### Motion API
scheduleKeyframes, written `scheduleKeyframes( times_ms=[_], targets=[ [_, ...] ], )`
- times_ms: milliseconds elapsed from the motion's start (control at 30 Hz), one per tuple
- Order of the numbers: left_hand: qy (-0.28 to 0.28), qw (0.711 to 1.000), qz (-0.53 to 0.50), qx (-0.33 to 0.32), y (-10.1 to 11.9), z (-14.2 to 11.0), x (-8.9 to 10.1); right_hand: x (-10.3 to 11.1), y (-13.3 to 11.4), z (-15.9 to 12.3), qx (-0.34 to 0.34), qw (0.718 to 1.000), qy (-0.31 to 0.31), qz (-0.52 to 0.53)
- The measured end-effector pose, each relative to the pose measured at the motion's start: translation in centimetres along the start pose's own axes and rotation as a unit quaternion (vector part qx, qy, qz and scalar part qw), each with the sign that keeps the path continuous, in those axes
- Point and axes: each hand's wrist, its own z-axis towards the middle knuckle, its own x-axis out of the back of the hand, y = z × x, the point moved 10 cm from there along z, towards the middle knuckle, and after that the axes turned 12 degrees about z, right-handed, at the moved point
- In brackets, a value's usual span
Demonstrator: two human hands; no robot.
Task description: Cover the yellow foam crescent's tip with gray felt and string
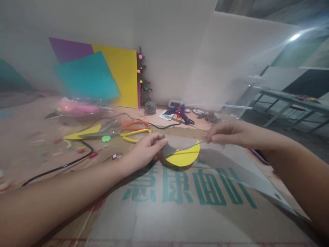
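Note:
My left hand [147, 148] pinches the left end of a grey sheet [231, 168], over a yellow foam half-disc [185, 157]. My right hand [226, 134] is closed in a pinch on the sheet's upper edge, further right. The sheet stretches between both hands and runs down toward the lower right. All of this sits above a brown cardboard sheet [180, 206] with green printed characters.
Orange and yellow scissors [135, 130] lie left of my hands. A blue glue gun [181, 114] rests at the back, its black cord [64, 165] trailing left. Coloured foam sheets [102, 77] lean on the wall. A clear bowl [82, 109] and foam scraps lie at left.

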Motion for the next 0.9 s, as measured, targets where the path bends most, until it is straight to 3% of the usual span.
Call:
scheduleKeyframes(
  times_ms=[100,333,467,533,600,667,767,900],
  targets=[
    [0.011,1.0,0.005,-0.007,0.3,-0.1,0.2,-1.2,-0.7,-0.7,0.002,0.997,-0.072,0.009],
    [0.02,0.999,-0.041,0.016,0.3,-0.2,0.2,-2.8,-2.8,-2.2,0.032,0.99,-0.135,0.012],
    [0.028,0.997,-0.061,0.047,-0.2,-0.2,0.3,-5.1,-3.8,-3.5,0.04,0.968,-0.246,0.023],
    [0.032,0.996,-0.065,0.049,-0.2,-0.2,0.3,-5.8,-4.0,-4.0,0.041,0.962,-0.271,0.006],
    [0.035,0.996,-0.065,0.045,-0.1,-0.3,0.3,-5.5,-3.7,-3.5,0.038,0.974,-0.218,-0.055],
    [0.036,0.997,-0.064,0.04,-0.1,-0.3,0.4,-4.5,-3.4,-2.8,0.033,0.984,-0.127,-0.12],
    [0.034,0.997,-0.06,0.03,0.1,-0.3,0.4,-3.3,-3.4,-2.0,0.035,0.983,-0.017,-0.181],
    [0.031,0.997,-0.06,0.025,0.0,-0.3,0.4,-3.0,-3.3,-1.1,0.032,0.978,0.048,-0.202]
  ],
)
